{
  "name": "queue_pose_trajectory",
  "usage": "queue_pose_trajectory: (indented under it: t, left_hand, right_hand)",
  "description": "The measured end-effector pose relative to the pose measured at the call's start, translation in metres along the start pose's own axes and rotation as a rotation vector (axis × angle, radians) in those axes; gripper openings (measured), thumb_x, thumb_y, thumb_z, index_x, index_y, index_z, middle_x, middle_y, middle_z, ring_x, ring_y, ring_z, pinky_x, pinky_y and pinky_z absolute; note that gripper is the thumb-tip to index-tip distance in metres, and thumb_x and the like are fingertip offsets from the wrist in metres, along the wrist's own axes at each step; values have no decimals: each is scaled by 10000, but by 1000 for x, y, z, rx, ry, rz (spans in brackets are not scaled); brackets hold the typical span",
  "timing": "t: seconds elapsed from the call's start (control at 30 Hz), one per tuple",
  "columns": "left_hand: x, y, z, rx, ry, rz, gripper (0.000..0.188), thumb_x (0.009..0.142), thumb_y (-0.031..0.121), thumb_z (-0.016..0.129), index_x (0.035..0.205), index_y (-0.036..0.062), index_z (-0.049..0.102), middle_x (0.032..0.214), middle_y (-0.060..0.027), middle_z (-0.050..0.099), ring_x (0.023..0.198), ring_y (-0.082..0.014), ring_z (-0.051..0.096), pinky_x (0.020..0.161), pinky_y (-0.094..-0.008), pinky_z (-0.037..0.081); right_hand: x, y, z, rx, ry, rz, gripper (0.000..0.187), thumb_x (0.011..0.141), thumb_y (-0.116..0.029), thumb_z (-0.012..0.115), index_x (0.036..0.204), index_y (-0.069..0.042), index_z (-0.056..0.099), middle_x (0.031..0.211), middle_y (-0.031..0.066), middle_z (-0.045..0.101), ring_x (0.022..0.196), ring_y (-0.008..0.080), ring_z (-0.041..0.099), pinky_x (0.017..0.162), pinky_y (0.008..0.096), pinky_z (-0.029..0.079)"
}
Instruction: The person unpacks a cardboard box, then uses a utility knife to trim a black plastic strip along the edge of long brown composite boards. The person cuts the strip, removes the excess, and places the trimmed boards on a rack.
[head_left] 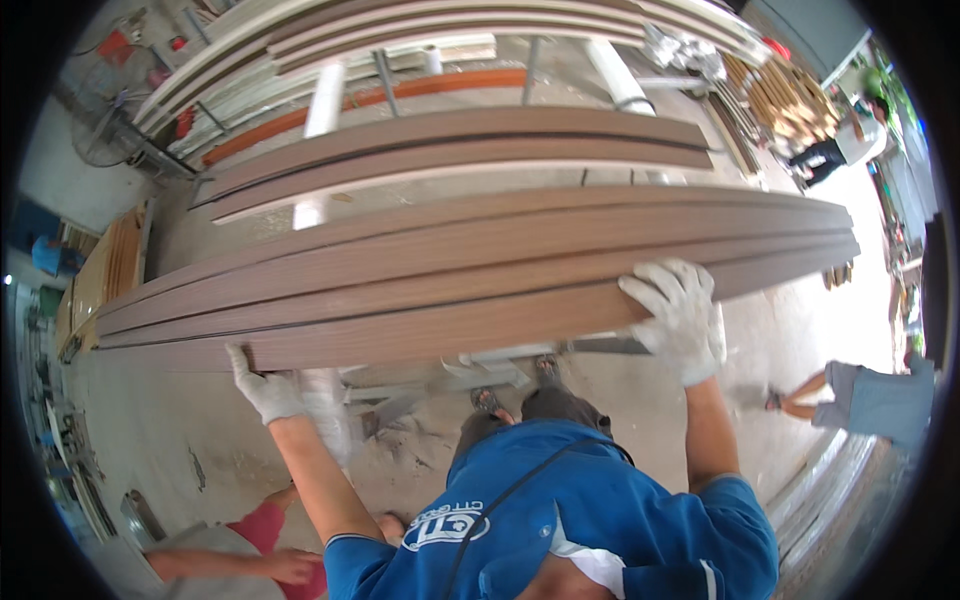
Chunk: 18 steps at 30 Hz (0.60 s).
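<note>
The left hand (265,390) has its fingers hidden under the brown planks (480,290).

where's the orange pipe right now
In the head view, the orange pipe lies upper left of centre, across the metal rack, behind the brown boards and below the white profiles.

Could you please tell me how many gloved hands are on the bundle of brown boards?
2. The left hand grips the bundle of brown boards from below at its lower left edge; the right hand wraps over its near edge further right. None other shows.
</note>
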<state>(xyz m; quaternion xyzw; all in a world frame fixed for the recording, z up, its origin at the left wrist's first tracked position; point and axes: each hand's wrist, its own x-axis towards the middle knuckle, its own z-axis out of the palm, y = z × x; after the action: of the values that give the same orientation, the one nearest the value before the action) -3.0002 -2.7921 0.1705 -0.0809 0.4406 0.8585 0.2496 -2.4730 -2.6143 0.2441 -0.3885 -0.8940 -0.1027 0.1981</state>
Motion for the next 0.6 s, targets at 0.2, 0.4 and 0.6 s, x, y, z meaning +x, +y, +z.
queue_pose_trajectory:
  t: [0.2,0.4,0.6]
  left_hand:
    - [30,-13,-3,11,-55,14,524,952,391,737,1312,44,580,1318,-126,608,1238,-316,570,1062,-512,500]
    - [-21,6,-47,575,-169,62,587,958,403,722,1381,29,562,1386,-153,596,1243,-331,586,1049,-460,502]
    - [-162,-30,-94,1625,1,775,720,877,361,790,1484,86,517,1449,-211,545,1302,-375,546,1064,-451,470]
  right_hand:
    - [-12,6,31,23,193,146,464,664,-305,840,1108,-216,739,1160,-17,656,1133,275,581,1015,480,389]
    - [-59,-14,35,215,108,-20,389,758,-345,850,1054,-137,704,1102,63,674,1046,304,620,926,452,495]
    - [-85,-33,136,464,-746,45,562,795,-399,835,1250,-108,679,1221,137,694,1146,319,650,983,415,517]
